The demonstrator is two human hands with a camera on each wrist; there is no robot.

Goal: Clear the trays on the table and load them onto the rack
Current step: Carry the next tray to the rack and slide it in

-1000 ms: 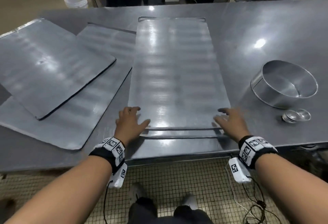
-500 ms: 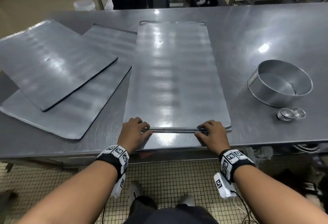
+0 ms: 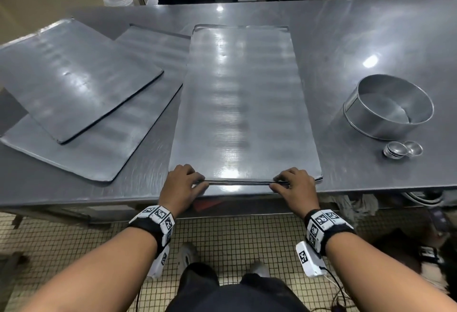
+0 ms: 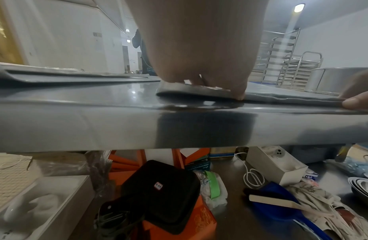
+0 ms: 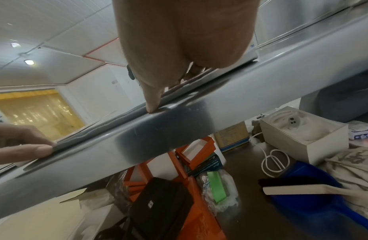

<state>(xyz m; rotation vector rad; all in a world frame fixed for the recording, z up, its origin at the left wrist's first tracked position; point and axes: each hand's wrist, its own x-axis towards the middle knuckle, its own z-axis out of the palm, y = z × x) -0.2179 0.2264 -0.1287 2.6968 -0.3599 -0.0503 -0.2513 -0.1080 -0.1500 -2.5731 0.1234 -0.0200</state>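
On the steel worktop (image 3: 346, 39) lie three flat trays: the middle tray (image 3: 242, 104) lengthwise, two overlapping trays (image 3: 74, 81) at its left. A round pan (image 3: 388, 109) stands right, small cups (image 3: 401, 149) beside it. Left hand (image 3: 181, 185) and right hand (image 3: 295, 185) each pinch the middle tray's near edge, fingers curled over.

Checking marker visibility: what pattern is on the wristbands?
Black-and-white square fiducial markers on the left wristband and right wristband; clearest in the head view.
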